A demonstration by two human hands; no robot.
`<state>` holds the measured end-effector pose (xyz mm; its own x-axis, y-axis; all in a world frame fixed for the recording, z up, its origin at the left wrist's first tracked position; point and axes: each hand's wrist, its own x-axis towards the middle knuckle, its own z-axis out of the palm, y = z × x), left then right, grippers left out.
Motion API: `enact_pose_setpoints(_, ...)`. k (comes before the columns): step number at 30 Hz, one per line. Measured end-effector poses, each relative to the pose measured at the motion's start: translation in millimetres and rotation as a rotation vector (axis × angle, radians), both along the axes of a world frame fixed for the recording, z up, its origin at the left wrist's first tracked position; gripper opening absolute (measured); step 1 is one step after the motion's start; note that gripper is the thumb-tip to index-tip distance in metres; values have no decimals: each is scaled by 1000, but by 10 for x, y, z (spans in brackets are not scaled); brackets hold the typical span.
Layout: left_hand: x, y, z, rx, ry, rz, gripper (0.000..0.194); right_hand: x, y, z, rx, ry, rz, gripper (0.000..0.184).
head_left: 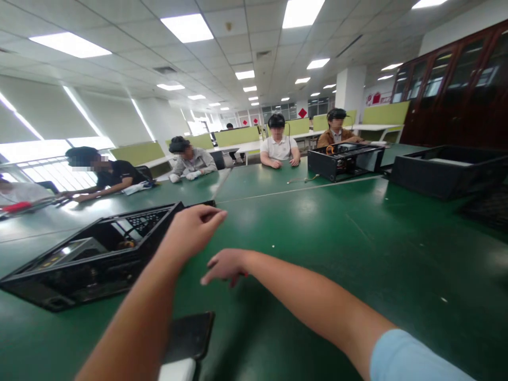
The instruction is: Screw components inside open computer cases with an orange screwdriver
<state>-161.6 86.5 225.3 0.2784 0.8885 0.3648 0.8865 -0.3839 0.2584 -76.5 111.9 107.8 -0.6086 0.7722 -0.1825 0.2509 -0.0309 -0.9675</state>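
Note:
My left hand point(197, 225) hovers above the green table, just right of an open black computer case point(91, 254) that lies on its side. Its fingers are drawn together in a loose pinch, and I cannot see whether anything is in them. My right hand point(224, 266), on an arm with a light blue sleeve, reaches across low over the table in front of the case. Its fingers curl downward, and a small bit of red shows under the palm; I cannot make out what it is.
A dark phone point(188, 336) lies near the front edge beside a white object point(177, 370). More black cases point(343, 159) point(448, 169) stand at the far right. Several other people sit along the table's far side point(278, 145). Green table surface point(337, 238) stretches to the right.

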Motion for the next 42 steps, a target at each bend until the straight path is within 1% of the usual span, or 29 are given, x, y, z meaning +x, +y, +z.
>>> enact_pose_setpoints(1,231,-48,-150,-54,-36,-67,51,265,-147,-82,0,-69,-19,38)
enact_pose_setpoints(2,445,-93,-318,-137,-90,-157,50,554,-296,-162,2,-134,-40,32)
enact_pose_setpoints(5,984,-244,-820,-327,-119,-343,47,1508,-723,-347,23,-229,-119,28)
enact_pose_setpoints(7,1251,-360,-1061,-405,-129,-410,42,2138,-962,-395,60,-208,-188,26)
enact_pose_setpoints(9,1438,-466,-1197,-457,-149,-449,38,2695,-1146,-393,130,-128,-301,27)
enact_pose_setpoints(11,1557,-545,-1260,-488,-161,-457,37,3131,-1274,-378,227,-21,-461,27)
enact_pose_setpoints(13,1631,-594,-1299,-509,-165,-449,36,3414,-1361,-384,333,83,-635,25)
enact_pose_setpoints(14,1659,-609,-1323,-517,-163,-442,36,3494,-1396,-398,383,130,-709,25)
enact_pose_setpoints(15,1685,-619,-1352,-526,-160,-434,36,3534,-1429,-417,428,172,-764,26)
enact_pose_setpoints(17,1731,-626,-1427,-543,-145,-419,36,3514,-1496,-451,501,244,-813,29)
enact_pose_setpoints(19,1765,-622,-1513,-554,-124,-408,35,3413,-1565,-466,561,293,-803,29)
enact_pose_setpoints(21,1781,-611,-1598,-554,-107,-409,33,3298,-1633,-463,625,318,-784,24)
enact_pose_setpoints(24,1775,-610,-1715,-480,-102,-413,29,3167,-1722,-493,727,315,-778,12)
enact_pose_setpoints(26,1774,-642,-1791,-396,-88,-423,27,3100,-1759,-572,779,307,-791,11)
enact_pose_setpoints(29,1810,-741,-1890,-307,-62,-523,34,3002,-1763,-737,835,260,-763,16)
enact_pose_setpoints(30,1829,-780,-1913,-286,-57,-571,33,2971,-1751,-782,847,233,-735,18)
enact_pose_setpoints(32,1861,-847,-1934,-255,-47,-640,25,2918,-1724,-823,864,178,-679,23)
enact_pose_setpoints(34,1866,-885,-1929,-245,-35,-660,21,2881,-1735,-783,885,147,-646,27)
enact_pose_setpoints(35,1857,-889,-1920,-246,-34,-662,22,2870,-1772,-735,900,145,-635,29)
enact_pose_setpoints(37,1831,-868,-1893,-238,-44,-642,31,2870,-1933,-607,919,198,-644,33)
enact_pose_setpoints(38,1825,-846,-1875,-226,-47,-621,36,2882,-2060,-540,905,250,-639,33)
enact_pose_setpoints(40,1864,-797,-1815,-187,-34,-576,42,2928,-2383,-429,815,342,-575,28)
enact_pose_setpoints(42,2006,-775,-1709,-141,0,-574,43,2989,-2738,-366,686,332,-421,20)
